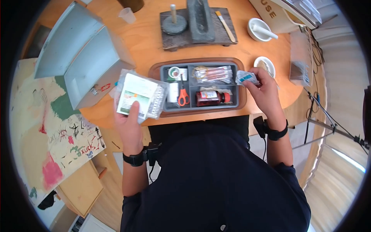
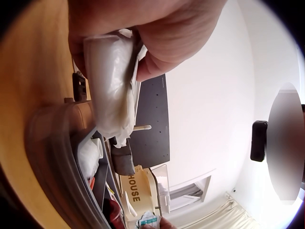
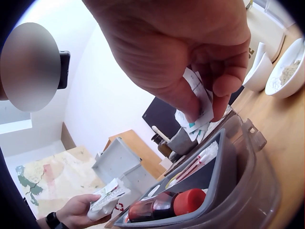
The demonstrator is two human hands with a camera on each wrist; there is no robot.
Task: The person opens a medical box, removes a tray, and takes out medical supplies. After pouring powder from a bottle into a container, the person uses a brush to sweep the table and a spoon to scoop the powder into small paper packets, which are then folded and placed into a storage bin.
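My left hand [image 1: 129,125] grips a clear plastic packet [image 1: 135,94] with a white and green printed label, thumb across its front. In the left wrist view the packet [image 2: 112,86] looks thick and white. At the right end of a grey compartment tray [image 1: 189,86], my right hand [image 1: 267,94] pinches a small white and teal sachet [image 1: 246,77] between thumb and fingers. The tray holds orange-handled scissors [image 1: 183,97], a white roll [image 1: 174,72], bagged cotton swabs [image 1: 212,73] and a dark red bottle [image 1: 206,97] with a red cap.
The tray sits in a brown translucent box [image 1: 242,101] near the table's front edge. Beyond it lies a dark board [image 1: 170,41] with a stone trough and a brush. White mortar [image 1: 253,35] and white bowl [image 1: 271,63] stand right; an open grey-blue case [image 1: 92,65] stands left.
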